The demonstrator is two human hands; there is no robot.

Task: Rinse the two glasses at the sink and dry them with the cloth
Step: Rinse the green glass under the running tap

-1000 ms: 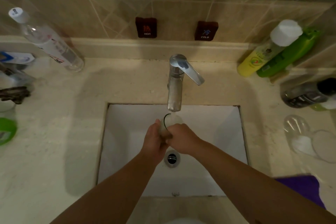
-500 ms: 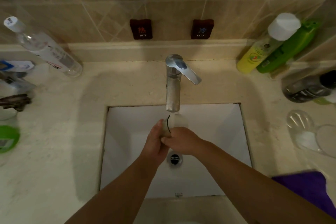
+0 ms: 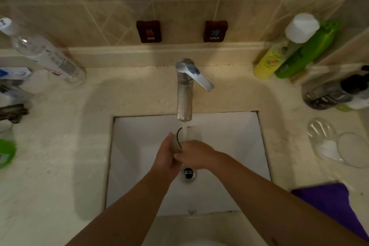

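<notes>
A clear glass (image 3: pixel 192 135) with a dark line near its rim is held over the white sink (image 3: pixel 235 146), right under the tap (image 3: pixel 184 94). Water streams from the spout onto it. My left hand (image 3: pixel 166 158) grips the glass from the left and my right hand (image 3: pixel 196 155) clasps it from the right, covering most of it. The second glass (image 3: pixel 331 142) lies on its side on the counter at the right. A purple cloth (image 3: pixel 335 205) rests on the counter near the front right edge.
A clear bottle (image 3: pixel 46 54) leans at the back left. Yellow and green bottles (image 3: pixel 289 52) and a dark bottle (image 3: pixel 331 94) stand at the back right. Toiletries crowd the left edge. The drain (image 3: pixel 188 172) sits below my hands.
Water now runs visibly from the spout onto the glass. Both hands and the glass stay in nearly the same spot under the tap.
</notes>
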